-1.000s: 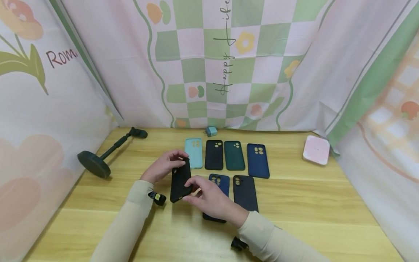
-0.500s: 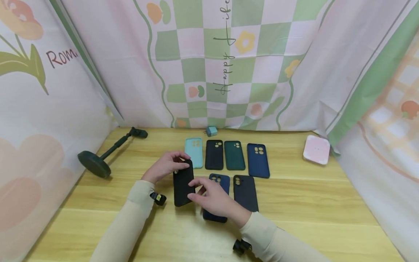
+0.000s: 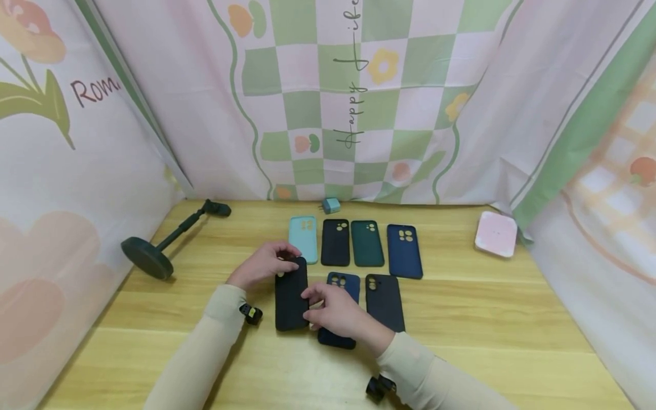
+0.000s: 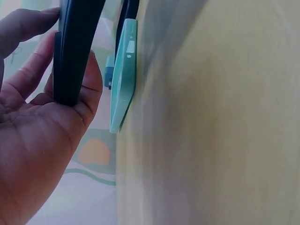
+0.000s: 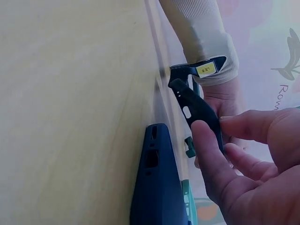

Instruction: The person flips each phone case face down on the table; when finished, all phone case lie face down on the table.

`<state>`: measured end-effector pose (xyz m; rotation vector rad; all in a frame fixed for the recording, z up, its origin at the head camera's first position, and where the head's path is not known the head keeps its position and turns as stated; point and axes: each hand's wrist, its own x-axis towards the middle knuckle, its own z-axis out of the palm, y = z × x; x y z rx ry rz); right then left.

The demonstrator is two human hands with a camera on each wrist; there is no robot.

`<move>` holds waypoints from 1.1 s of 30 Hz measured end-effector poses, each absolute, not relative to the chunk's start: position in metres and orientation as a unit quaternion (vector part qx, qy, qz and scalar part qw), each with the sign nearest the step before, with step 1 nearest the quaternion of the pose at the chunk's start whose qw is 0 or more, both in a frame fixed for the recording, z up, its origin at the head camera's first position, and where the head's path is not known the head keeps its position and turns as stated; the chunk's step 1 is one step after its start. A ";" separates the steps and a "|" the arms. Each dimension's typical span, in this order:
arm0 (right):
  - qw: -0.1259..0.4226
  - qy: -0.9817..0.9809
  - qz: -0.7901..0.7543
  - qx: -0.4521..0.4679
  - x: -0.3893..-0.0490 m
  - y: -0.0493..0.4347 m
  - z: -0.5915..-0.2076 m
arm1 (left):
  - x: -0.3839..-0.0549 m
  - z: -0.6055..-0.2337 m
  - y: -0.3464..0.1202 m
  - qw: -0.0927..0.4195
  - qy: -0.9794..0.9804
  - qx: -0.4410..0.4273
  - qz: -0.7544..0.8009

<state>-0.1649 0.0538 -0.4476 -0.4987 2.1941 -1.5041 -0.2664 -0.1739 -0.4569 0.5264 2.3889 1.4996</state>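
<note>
Black phone case (image 3: 290, 299) sits between left hand (image 3: 265, 263) and right hand (image 3: 338, 310), both pinching it.

- A small tabletop nook, walled with printed cloth like a booth; whether it stands in a home, a shop or a studio cannot be told.
- At the back, a curtain (image 3: 343, 97) in green and white checks with fruit, flowers and "Happy Life".
- To the left, a pale hanging (image 3: 56, 188) with a large tulip; to the right, an orange-checked cloth (image 3: 610, 148).
- Between them, a wood-grain table (image 3: 492, 319).
- On it, everyday goods: phone cases (image 3: 367, 245), a blue plug (image 3: 332, 205), a dark stand (image 3: 179, 230).
</note>
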 end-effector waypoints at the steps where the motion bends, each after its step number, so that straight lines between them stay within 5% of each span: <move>1: 0.217 0.790 -0.545 -0.180 -0.165 0.054 -0.448 | -0.266 -0.457 -0.173 0.136 0.827 0.181 0.515; 33: 0.200 0.822 -0.497 -0.191 -0.170 0.064 -0.446 | -0.265 -0.459 -0.163 0.148 0.855 0.200 0.455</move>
